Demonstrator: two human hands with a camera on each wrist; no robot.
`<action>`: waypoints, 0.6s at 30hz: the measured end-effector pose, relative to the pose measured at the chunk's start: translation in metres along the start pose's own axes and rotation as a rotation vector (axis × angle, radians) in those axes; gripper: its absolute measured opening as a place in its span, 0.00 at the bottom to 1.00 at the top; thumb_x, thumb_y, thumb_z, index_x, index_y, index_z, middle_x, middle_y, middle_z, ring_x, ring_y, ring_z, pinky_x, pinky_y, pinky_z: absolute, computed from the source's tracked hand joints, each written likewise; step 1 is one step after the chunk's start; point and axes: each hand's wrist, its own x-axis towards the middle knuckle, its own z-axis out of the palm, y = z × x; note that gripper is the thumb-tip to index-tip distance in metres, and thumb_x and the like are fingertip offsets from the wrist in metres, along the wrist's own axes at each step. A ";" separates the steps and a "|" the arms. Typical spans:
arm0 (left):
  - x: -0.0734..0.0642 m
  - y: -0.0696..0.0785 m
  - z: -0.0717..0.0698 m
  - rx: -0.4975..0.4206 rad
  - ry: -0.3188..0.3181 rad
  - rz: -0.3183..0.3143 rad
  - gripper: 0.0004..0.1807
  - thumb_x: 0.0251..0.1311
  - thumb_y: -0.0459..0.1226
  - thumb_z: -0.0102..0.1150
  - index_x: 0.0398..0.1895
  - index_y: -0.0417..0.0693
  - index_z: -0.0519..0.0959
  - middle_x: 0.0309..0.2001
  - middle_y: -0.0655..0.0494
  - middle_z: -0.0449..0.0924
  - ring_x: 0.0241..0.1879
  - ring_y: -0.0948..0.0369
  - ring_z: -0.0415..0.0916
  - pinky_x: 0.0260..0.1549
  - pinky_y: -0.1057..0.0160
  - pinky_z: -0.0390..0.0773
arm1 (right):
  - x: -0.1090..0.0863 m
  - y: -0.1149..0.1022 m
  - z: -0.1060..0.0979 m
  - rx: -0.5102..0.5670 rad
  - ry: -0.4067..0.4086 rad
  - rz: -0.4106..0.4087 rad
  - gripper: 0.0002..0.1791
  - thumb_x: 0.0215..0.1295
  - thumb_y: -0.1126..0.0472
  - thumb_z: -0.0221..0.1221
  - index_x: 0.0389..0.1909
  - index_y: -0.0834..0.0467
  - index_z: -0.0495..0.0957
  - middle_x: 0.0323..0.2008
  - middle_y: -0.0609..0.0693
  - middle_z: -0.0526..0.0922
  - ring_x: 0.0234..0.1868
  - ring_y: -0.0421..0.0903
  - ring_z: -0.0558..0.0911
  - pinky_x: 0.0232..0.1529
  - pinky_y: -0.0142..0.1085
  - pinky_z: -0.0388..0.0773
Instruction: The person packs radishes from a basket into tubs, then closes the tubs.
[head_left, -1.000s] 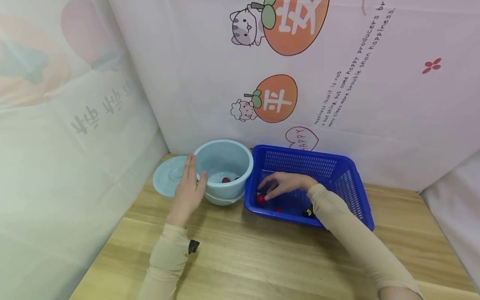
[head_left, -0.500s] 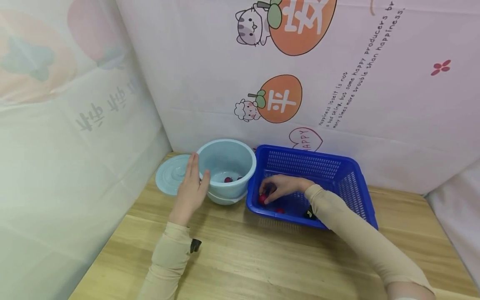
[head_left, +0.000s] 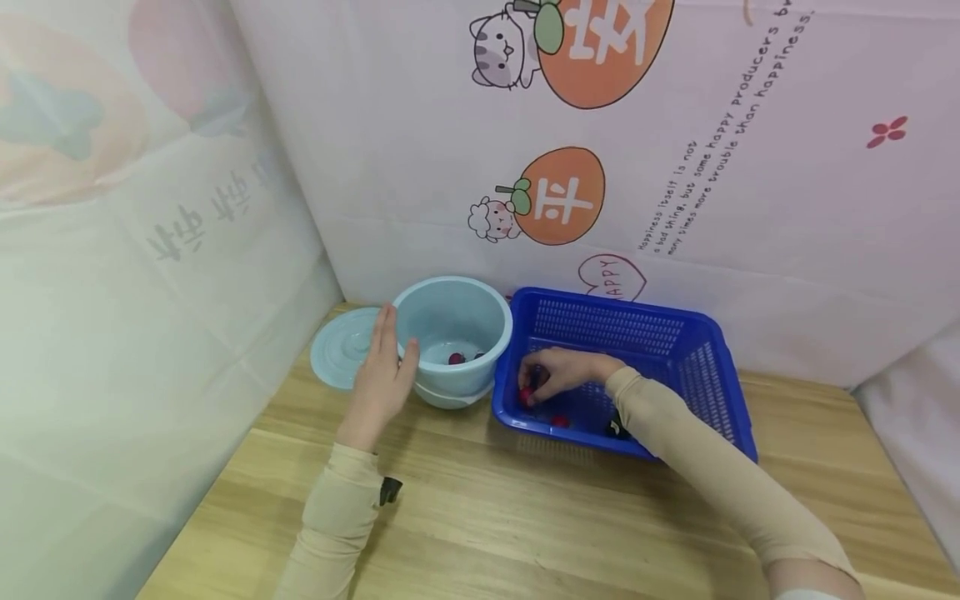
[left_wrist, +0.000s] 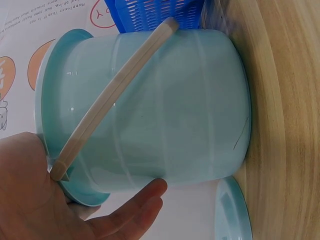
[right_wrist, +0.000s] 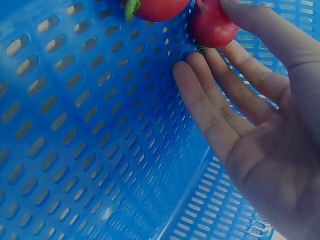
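My right hand (head_left: 564, 372) reaches down into the blue basket (head_left: 626, 302), near its left end. Thumb and fingertips pinch a small red radish (right_wrist: 214, 25), seen close in the right wrist view. Another radish (right_wrist: 161, 7) with a green stem stub lies beside it, (head_left: 559, 422) in the head view near the front wall. My left hand (head_left: 381, 387) is at the left side of the light blue bucket (left_wrist: 160, 105), fingers straight and thumb apart, by the rim and the beige handle (left_wrist: 112, 97). Inside the bucket sits a red radish (head_left: 457, 359) with a darker piece beside it.
A light blue lid (head_left: 341, 350) lies on the wooden table (head_left: 525, 525) left of the bucket. A dark object (head_left: 617, 427) with pale marks lies in the basket, partly behind the right sleeve. Printed cloth walls (head_left: 420, 167) stand behind and at the sides.
My right hand's fingers have closed in on the radish in the basket and now pinch it. The left hand keeps its place at the bucket. The head view has shifted slightly.
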 end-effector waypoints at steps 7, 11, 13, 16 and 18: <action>-0.002 0.000 0.001 -0.003 -0.003 0.002 0.41 0.84 0.54 0.34 0.87 0.43 0.39 0.87 0.47 0.35 0.78 0.37 0.56 0.68 0.30 0.66 | 0.000 0.001 0.000 0.017 -0.027 0.010 0.16 0.65 0.61 0.71 0.50 0.62 0.82 0.45 0.49 0.86 0.45 0.43 0.85 0.50 0.38 0.84; -0.002 0.002 0.000 -0.007 0.006 -0.008 0.41 0.83 0.55 0.34 0.87 0.44 0.39 0.87 0.49 0.35 0.77 0.37 0.59 0.66 0.30 0.68 | 0.002 -0.001 -0.002 -0.028 -0.010 0.014 0.16 0.65 0.57 0.74 0.49 0.60 0.84 0.44 0.47 0.87 0.44 0.41 0.86 0.49 0.37 0.84; -0.002 0.002 0.000 -0.009 0.009 -0.009 0.41 0.83 0.55 0.34 0.87 0.44 0.40 0.87 0.49 0.35 0.77 0.37 0.59 0.66 0.30 0.68 | 0.002 -0.003 -0.001 -0.055 0.000 0.024 0.17 0.65 0.54 0.75 0.48 0.59 0.85 0.43 0.47 0.87 0.43 0.40 0.85 0.48 0.36 0.84; -0.002 0.002 0.000 -0.008 0.007 -0.008 0.41 0.83 0.56 0.33 0.87 0.45 0.39 0.87 0.49 0.35 0.78 0.38 0.58 0.67 0.31 0.67 | 0.003 -0.007 0.000 -0.100 0.011 0.058 0.19 0.63 0.51 0.76 0.46 0.58 0.85 0.41 0.46 0.87 0.42 0.39 0.84 0.47 0.36 0.83; -0.002 0.002 0.000 -0.004 0.006 -0.008 0.41 0.83 0.56 0.33 0.87 0.45 0.39 0.87 0.49 0.36 0.78 0.38 0.57 0.68 0.31 0.66 | 0.004 -0.011 0.001 -0.137 0.021 0.066 0.19 0.62 0.50 0.77 0.45 0.58 0.85 0.40 0.46 0.87 0.41 0.39 0.83 0.46 0.36 0.83</action>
